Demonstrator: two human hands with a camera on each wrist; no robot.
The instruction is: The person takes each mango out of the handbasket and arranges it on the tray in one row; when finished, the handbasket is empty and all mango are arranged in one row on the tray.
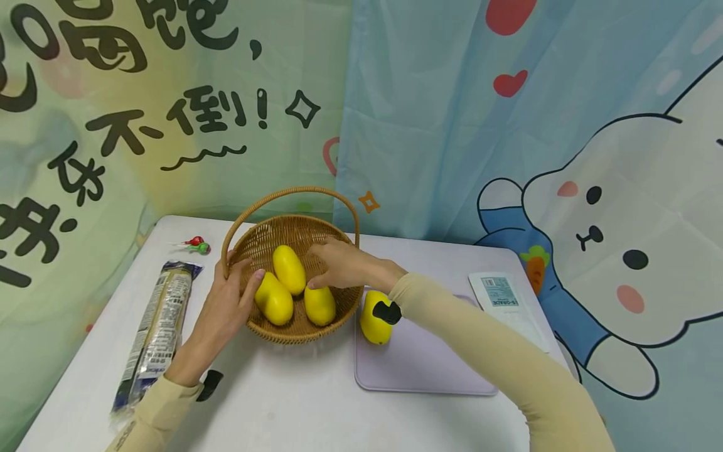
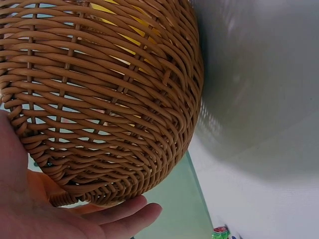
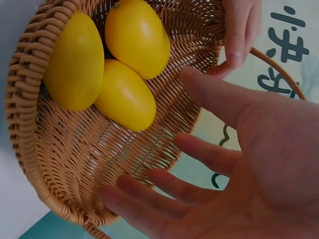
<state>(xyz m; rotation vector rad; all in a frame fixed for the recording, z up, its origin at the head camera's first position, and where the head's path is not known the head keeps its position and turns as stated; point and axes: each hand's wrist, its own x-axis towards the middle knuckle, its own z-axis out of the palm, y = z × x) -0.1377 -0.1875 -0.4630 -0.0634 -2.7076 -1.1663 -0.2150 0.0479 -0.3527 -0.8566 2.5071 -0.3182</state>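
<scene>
A brown wicker basket (image 1: pixel 262 242) with a tall handle stands tipped toward me on the table, holding three yellow mangoes (image 1: pixel 289 270). My left hand (image 1: pixel 226 304) grips its left rim, thumb over the inside edge; the left wrist view shows the fingers (image 2: pixel 132 219) beneath the woven outer wall (image 2: pixel 109 99). Over the right part of the basket is my right hand (image 1: pixel 344 263). In the right wrist view that palm (image 3: pixel 284 154) faces the basket's inside, fingers spread and holding nothing. Another mango (image 1: pixel 373 326) lies right of the basket, partly behind the right wrist.
Under the single mango is a pale purple board (image 1: pixel 429 364). A white labelled packet (image 1: pixel 503 301) lies at the right. Left of the basket are a long plastic-wrapped package (image 1: pixel 160 326) and small red and green items (image 1: pixel 198 245). Printed curtains (image 1: pixel 407 125) hang behind the table.
</scene>
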